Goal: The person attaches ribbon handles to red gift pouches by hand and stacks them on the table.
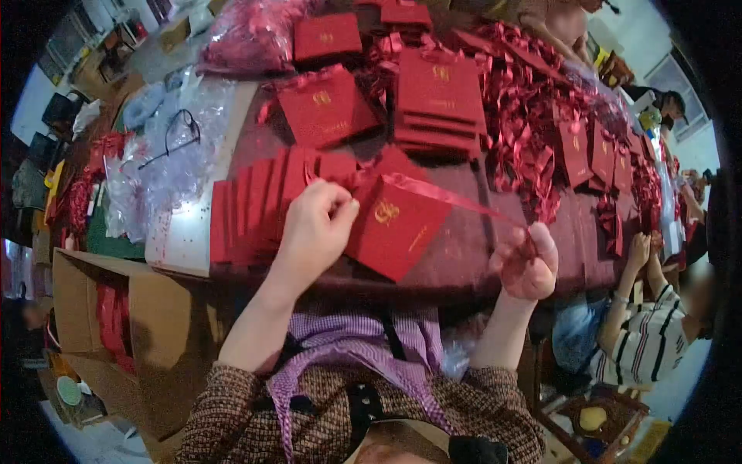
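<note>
A red gift bag [402, 226] with gold print lies tilted near the front edge of the table. From its top edge a red satin ribbon [456, 199] runs taut to the right. My right hand [527, 265] is closed on the ribbon's far end, its palm turned up. At the bag's left side is my left hand [318, 223], with thumb and fingers pinched together; what they hold, if anything, is hidden. Behind that hand, a row of red bags [259, 203] leans together, partly covered by it.
Stacked red bags [439, 97] and a heap of red ribbons [518, 131] cover the table's far side. Glasses [182, 139] lie on clear plastic at left. An open cardboard box [166, 325] with red pieces stands front left. A person in a striped shirt [645, 340] works at right.
</note>
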Available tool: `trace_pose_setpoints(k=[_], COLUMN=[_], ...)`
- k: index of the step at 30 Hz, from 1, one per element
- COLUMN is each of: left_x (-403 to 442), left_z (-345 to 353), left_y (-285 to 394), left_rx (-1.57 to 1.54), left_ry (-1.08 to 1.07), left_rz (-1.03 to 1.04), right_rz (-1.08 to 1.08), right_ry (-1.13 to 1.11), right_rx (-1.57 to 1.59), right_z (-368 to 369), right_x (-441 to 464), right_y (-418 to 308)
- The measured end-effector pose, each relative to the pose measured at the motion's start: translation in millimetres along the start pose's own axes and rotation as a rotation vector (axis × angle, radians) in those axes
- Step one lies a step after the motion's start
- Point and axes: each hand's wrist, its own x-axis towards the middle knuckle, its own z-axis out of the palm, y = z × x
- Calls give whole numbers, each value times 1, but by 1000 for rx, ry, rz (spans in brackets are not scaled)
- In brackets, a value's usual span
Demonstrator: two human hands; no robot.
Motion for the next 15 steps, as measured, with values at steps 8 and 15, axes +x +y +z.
trace_pose_setpoints(k=[8, 15], left_x=[2, 6], left_z=[-2, -5], left_y=[-3, -4], left_rx=[-2, -44], left_ry=[-80, -163], left_rz=[-54, -110], right_rz=[-266, -47], right_ry=[-25, -428], right_rx=[-1253, -1195], right_z=[42, 58], right_x=[38, 49], right_y=[12, 77])
